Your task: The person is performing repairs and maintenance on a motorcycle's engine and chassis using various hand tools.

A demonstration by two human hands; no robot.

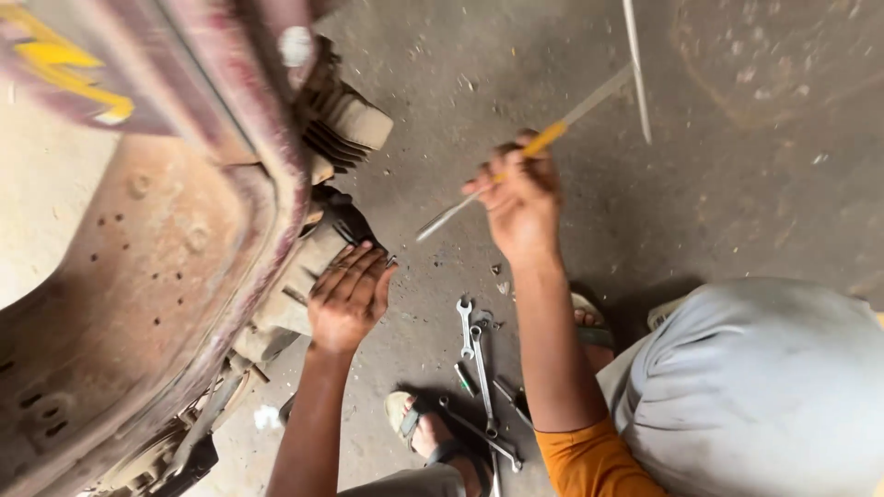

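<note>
A grey cloth-covered knee (pixel 764 387) fills the lower right corner, closest to the lens, with an orange sleeve (pixel 589 460) beside it. Above them the right hand (pixel 520 198) is closed around a long thin metal rod with a yellow band (pixel 525 161). The rod's long axis runs diagonally: one end points down and left toward the engine, the other up and right over the floor. It is held in the air, clear of the concrete.

The left hand (pixel 350 294) lies flat with fingers together and extended, pressed against the grimy finned metal engine (pixel 322 239) of a worn maroon motorcycle (pixel 166 230); it grips nothing.

On the dusty grey concrete floor (pixel 737 184), between the two forearms, lie several steel spanners (pixel 479 368), near a sandalled foot (pixel 428 428).
</note>
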